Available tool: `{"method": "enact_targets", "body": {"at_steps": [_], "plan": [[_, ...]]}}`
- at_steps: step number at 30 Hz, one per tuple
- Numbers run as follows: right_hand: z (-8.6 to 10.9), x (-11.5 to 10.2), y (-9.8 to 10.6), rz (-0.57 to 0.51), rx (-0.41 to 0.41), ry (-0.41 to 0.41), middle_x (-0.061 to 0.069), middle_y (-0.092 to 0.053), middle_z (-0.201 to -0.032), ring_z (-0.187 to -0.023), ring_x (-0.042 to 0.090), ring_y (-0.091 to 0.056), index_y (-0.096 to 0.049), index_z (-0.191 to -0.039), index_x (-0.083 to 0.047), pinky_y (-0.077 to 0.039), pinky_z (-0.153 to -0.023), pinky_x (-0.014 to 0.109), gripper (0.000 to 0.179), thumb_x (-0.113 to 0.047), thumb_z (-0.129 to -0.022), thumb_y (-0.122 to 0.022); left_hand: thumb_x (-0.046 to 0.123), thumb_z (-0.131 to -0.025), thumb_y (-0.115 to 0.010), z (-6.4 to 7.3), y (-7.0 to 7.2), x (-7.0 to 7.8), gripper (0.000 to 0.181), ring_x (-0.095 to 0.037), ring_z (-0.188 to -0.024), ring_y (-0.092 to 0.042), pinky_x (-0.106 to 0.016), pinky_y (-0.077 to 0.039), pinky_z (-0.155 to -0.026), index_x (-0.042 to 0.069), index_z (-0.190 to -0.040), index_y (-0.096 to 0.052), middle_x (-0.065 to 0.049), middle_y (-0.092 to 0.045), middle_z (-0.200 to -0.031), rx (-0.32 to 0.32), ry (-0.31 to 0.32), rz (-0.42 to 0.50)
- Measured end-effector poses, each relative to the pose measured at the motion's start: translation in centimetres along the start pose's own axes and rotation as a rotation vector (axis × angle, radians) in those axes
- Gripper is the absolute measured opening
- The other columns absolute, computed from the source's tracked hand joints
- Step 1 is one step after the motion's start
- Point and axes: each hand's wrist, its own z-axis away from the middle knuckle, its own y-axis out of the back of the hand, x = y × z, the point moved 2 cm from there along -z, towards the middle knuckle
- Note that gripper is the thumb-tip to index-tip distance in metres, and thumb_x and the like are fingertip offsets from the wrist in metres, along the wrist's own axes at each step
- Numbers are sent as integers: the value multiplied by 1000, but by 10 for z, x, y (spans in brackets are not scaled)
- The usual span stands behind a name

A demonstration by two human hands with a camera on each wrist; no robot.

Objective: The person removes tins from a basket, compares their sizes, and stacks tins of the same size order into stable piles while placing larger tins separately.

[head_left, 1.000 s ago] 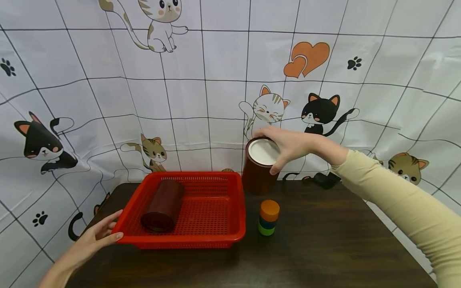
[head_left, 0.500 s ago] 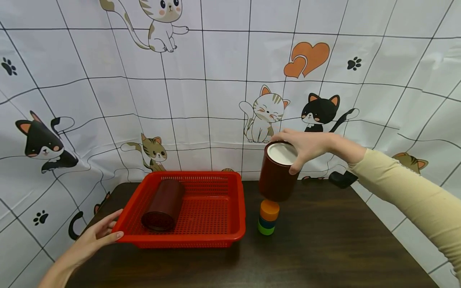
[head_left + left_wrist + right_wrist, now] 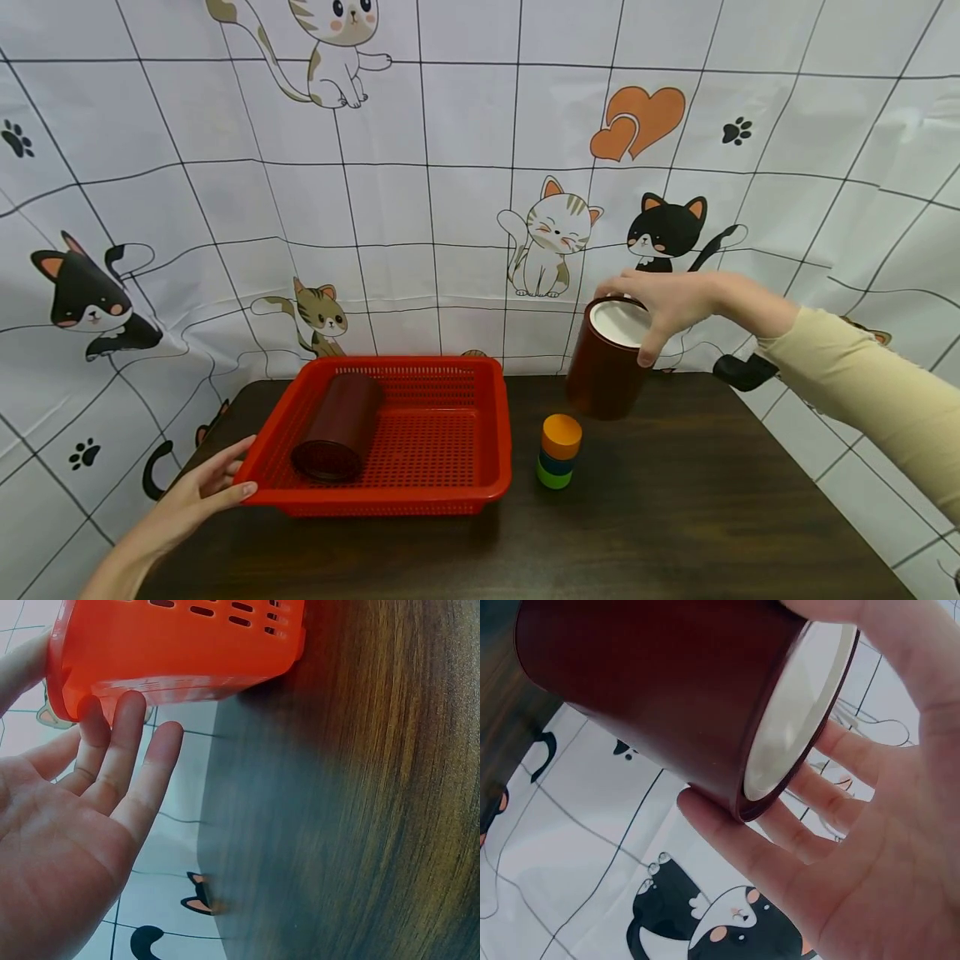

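Note:
My right hand point(image 3: 667, 304) grips a dark brown canister point(image 3: 606, 375) around its top rim, thumb on the near side and fingers on the far side. The canister's white round top point(image 3: 799, 712) faces up, and its body leans a little. In the right wrist view the fingertips reach over the rim. At the left, my left hand point(image 3: 198, 492) holds the corner of a red plastic basket point(image 3: 375, 497), with the thumb at the rim and the fingers against the outer wall point(image 3: 180, 652). A second brown canister point(image 3: 339, 429) lies on its side within the basket.
A small stack of orange, dark blue and green round pieces point(image 3: 559, 450) stands between the basket and the raised canister. Everything is on a dark wooden table point(image 3: 675, 517). Behind it hangs a white cat-print sheet point(image 3: 465, 208) with grid lines.
My right hand has carried the canister from beside the basket's right back corner to the right, past the stack. My left hand and the basket have stayed put.

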Motion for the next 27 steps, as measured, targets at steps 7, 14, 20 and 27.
{"method": "enact_targets", "body": {"at_steps": [7, 14, 20, 27], "plan": [[7, 8, -8, 15, -21, -45, 11, -45, -132, -115, 29, -45, -40, -143, -17, -46, -85, 39, 99, -24, -58, -91, 12, -100, -55, 0, 1, 0, 70, -1, -96, -63, -22, -52, -79, -4, -155, -15, 16, -63, -109, -3, 16, 2], [11, 17, -21, 80, -12, -58, 10, -49, -129, -111, 28, -48, -43, -142, -19, -49, -81, 40, 102, -28, -54, -92, 12, -101, -54, 0, 1, -1, 67, -2, -95, -63, -23, -52, -79, -2, -155, -17, 15, -62, -108, -7, 8, 6], [12, 27, -35, 59, -21, -57, 10, -49, -127, -111, 28, -47, -45, -139, -18, -47, -81, 38, 99, -20, -51, -91, 9, -100, -54, 0, 0, -2, 67, -3, -95, -64, -22, -52, -78, -5, -154, -18, 13, -63, -108, -1, -30, 8], [13, 34, -50, 48, -42, -33, 9, -48, -125, -111, 28, -45, -44, -139, -20, -46, -81, 39, 103, -15, -48, -93, 11, -101, -55, 0, 1, -2, 68, -2, -96, -63, -23, -53, -79, -3, -155, -16, 17, -63, -109, -5, -3, 9]]}}
